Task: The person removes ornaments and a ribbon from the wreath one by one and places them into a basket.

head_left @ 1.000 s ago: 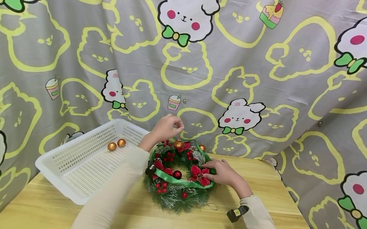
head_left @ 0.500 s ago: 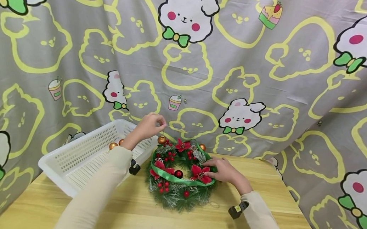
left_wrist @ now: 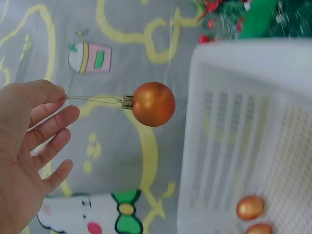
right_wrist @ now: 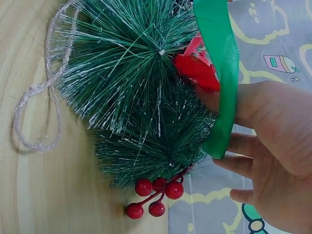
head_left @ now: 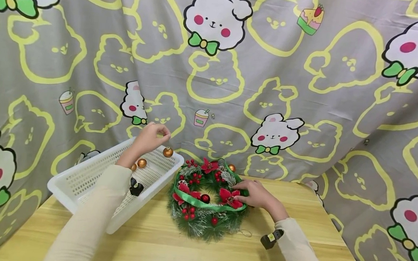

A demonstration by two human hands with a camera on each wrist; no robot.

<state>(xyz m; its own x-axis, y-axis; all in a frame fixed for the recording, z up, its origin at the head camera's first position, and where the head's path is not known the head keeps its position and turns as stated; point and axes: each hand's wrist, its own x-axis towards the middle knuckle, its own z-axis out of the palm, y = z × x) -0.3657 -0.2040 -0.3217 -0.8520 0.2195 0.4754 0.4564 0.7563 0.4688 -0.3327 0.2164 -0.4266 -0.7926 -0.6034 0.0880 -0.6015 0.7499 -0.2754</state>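
Note:
My left hand [head_left: 150, 138] pinches the thin thread loop of a gold Christmas ball [left_wrist: 153, 104] between thumb and forefinger. The ball [head_left: 168, 152] hangs over the far right end of the white basket [head_left: 63, 185]. At the right side of a green Christmas wreath [head_left: 207, 225], my right hand [head_left: 255, 194] grips the wreath's edge, the thumb by a red flower [right_wrist: 197, 70] and the fingers at the green ribbon [right_wrist: 226, 73]. Red berries [right_wrist: 157, 208] and frosted needles show on the wreath, which lies on the wooden table. Another gold ball [head_left: 232, 167] sits at its far right edge.
Two gold balls [left_wrist: 250, 207] lie inside the basket, left of the wreath. A twine loop [right_wrist: 36, 119] lies on the table [head_left: 185, 254] at the wreath's near right. A grey patterned curtain [head_left: 226, 91] hangs behind the table.
My left hand has moved left with the gold ball, from above the wreath's back to over the basket. My right hand stays at the wreath's right side.

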